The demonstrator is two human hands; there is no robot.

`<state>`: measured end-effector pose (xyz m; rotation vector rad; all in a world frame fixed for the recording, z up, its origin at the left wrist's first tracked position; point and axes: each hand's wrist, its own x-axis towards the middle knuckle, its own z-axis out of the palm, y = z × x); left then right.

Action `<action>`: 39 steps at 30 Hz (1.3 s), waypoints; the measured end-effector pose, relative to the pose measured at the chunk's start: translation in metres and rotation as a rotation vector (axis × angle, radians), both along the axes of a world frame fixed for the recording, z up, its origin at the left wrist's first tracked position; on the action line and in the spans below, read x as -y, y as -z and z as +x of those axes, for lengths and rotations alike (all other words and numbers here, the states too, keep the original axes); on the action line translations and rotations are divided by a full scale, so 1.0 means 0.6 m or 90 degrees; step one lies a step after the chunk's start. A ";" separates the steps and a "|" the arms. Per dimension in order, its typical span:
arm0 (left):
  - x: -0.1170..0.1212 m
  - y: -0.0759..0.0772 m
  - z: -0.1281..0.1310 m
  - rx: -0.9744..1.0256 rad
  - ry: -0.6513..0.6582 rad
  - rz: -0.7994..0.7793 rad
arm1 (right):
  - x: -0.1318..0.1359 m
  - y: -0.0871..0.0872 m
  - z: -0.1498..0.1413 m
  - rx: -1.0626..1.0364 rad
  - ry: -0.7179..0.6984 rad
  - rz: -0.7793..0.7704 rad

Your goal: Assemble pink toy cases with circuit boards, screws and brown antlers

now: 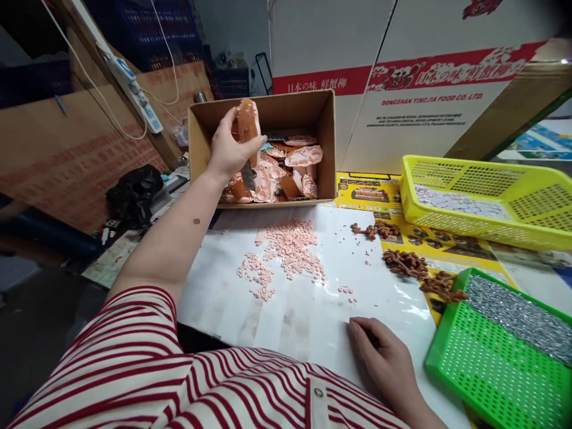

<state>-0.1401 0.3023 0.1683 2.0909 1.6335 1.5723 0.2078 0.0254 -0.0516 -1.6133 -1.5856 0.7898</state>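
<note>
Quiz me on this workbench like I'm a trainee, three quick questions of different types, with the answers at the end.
1. What does the left hand hold at the cardboard box?
A) a power strip
B) a brown-and-pink piece
C) a black bag

2. True or false: the right hand is inside that same box.

3. Fill in the colour: the heap of silvery pieces lies in the ____ tray.

Key: 1 B; 2 false; 3 green
</note>
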 end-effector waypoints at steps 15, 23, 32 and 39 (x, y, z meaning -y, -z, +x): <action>0.275 0.068 0.244 0.058 0.152 -0.265 | -0.117 -0.129 -0.092 -0.265 -0.119 0.334; 0.320 0.177 0.295 0.294 0.187 -0.292 | -0.125 -0.055 -0.063 -0.414 -0.041 0.231; 0.344 0.182 0.207 0.487 0.250 -0.575 | -0.120 -0.057 -0.052 -0.462 -0.184 0.150; 0.401 0.211 0.211 0.415 0.485 -0.431 | -0.094 -0.061 -0.074 -0.564 -0.272 0.036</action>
